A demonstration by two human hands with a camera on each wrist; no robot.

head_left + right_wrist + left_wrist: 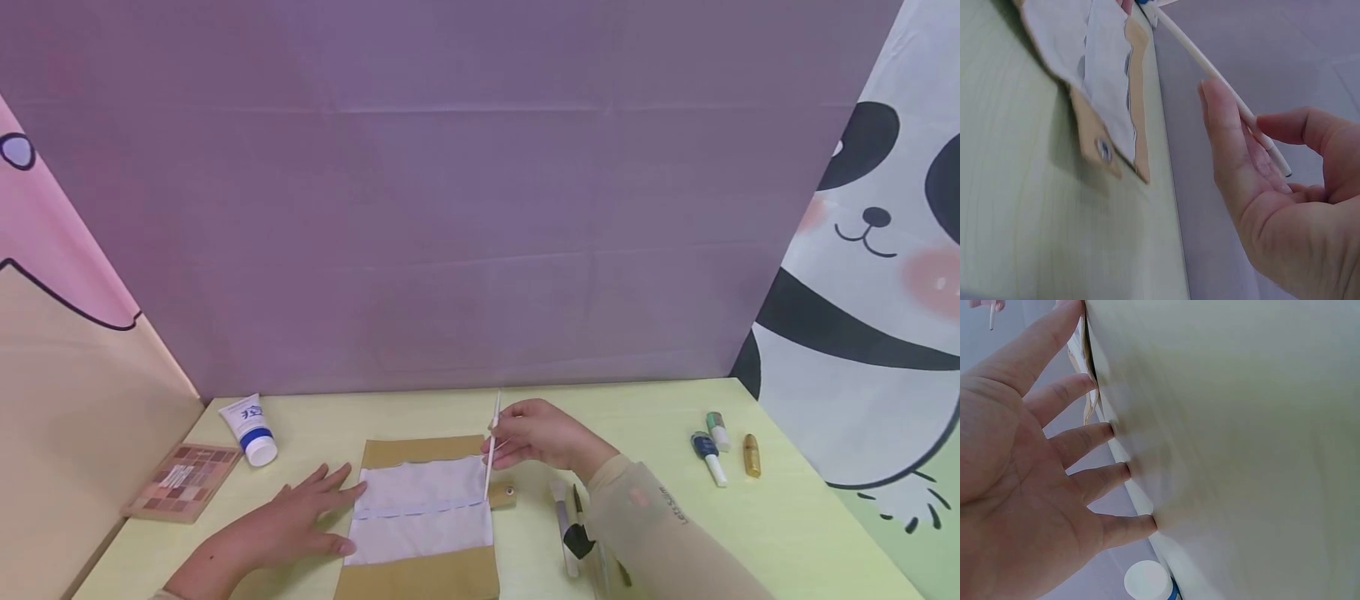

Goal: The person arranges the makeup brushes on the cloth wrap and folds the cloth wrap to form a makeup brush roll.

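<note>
A tan fold-out case (pixel 416 577) lies spread on the table, its white cloth lining (pixel 420 492) showing a slit across the middle. From its right edge sticks a tan strap (pixel 501 497) with a metal snap (pixel 1104 150). My left hand (pixel 303 515) has its fingers spread at the case's left edge, thumb and index touching it. Between thumb and fingers, my right hand (pixel 536 435) pinches a slim white stick (pixel 491 467), tapered at the top and held nearly upright over the case's right edge. Whether its lower tip touches the lining, I cannot tell.
Makeup brushes (pixel 562 525) and a black piece (pixel 578 542) lie right of the case, partly under my right sleeve. An eyeshadow palette (pixel 183 482) and a white tube (pixel 247 429) are left. Far right: a navy bottle (pixel 705 450), a green-and-white bottle (pixel 717 432), a gold tube (pixel 752 456).
</note>
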